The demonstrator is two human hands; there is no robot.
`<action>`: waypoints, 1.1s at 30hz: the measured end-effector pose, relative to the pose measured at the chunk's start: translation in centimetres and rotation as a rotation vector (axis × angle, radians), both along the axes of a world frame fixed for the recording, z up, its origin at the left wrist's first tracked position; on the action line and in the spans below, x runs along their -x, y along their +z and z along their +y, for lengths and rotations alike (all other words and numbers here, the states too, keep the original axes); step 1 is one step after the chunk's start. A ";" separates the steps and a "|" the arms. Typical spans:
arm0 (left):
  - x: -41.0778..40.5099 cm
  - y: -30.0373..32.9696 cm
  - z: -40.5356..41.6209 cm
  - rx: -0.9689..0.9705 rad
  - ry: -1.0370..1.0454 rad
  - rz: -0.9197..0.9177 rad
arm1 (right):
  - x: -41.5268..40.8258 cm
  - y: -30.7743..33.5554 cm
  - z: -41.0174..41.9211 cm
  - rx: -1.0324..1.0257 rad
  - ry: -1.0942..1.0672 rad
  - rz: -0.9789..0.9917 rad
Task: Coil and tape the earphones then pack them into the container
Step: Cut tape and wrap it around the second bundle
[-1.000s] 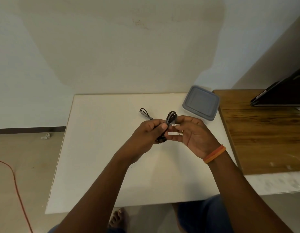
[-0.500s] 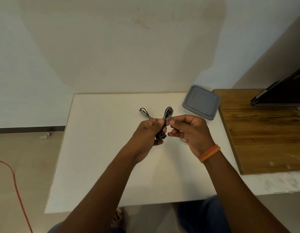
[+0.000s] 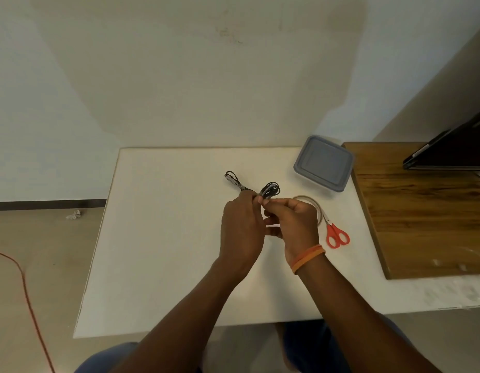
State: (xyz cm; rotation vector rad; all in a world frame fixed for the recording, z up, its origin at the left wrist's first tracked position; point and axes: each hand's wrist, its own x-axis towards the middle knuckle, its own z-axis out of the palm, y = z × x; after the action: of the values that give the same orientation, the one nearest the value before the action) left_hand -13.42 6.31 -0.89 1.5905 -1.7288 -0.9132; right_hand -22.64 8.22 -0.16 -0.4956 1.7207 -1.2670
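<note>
From the head view, both hands meet above the middle of the white tabletop (image 3: pixel 158 238). The left hand (image 3: pixel 241 230) has its fingers curled around the lower part of a black coiled earphone bundle (image 3: pixel 269 190), with its back turned to the camera. The right hand (image 3: pixel 292 224) pinches the same bundle just below its loops, thumb and fingers closed on the cable next to the left hand's fingertips. The free loops of the bundle stick out past the hands, its long axis tilting away from the person and slightly to the right.

A second black earphone bundle (image 3: pixel 234 180) lies flat on the tabletop just beyond the left hand. Its long axis runs diagonally, the looped end pointing far and left, the near end hidden behind the knuckles.

The grey lidded container (image 3: pixel 324 162) sits closed at the far right of the tabletop, well apart from the hands. A roll of clear tape (image 3: pixel 312 204) lies just right of the right hand, partly hidden by it. Red-handled scissors (image 3: pixel 335 234) rest beside the roll, blades pointing far and left, touching or overlapping its rim.

A wooden board (image 3: pixel 421 211) lies at the right, and a dark tablet-like screen (image 3: pixel 454 149) stands at its far end. An orange band (image 3: pixel 307 258) circles the right wrist.
</note>
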 end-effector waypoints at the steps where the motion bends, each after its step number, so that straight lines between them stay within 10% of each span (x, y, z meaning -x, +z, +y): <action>1: -0.1 -0.2 -0.1 0.046 -0.042 -0.056 | -0.1 -0.1 0.0 -0.020 -0.038 -0.025; 12: -0.7 -0.2 0.8 0.201 -0.266 -0.397 | 0.1 -0.4 0.0 -0.086 -0.002 -0.059; 27: -3.8 -1.1 0.3 0.312 -0.223 -0.525 | -1.5 -0.5 -0.3 -0.089 0.180 -0.641; 33: -5.2 -1.9 0.1 0.134 -0.213 -0.324 | -2.7 -0.7 -0.5 -0.158 0.286 -0.242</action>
State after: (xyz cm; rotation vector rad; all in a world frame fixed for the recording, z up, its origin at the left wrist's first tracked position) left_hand -8.27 6.42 -2.81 1.5514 -2.1700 -0.6432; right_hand -19.93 7.72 -0.88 -0.4566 1.4729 -0.9382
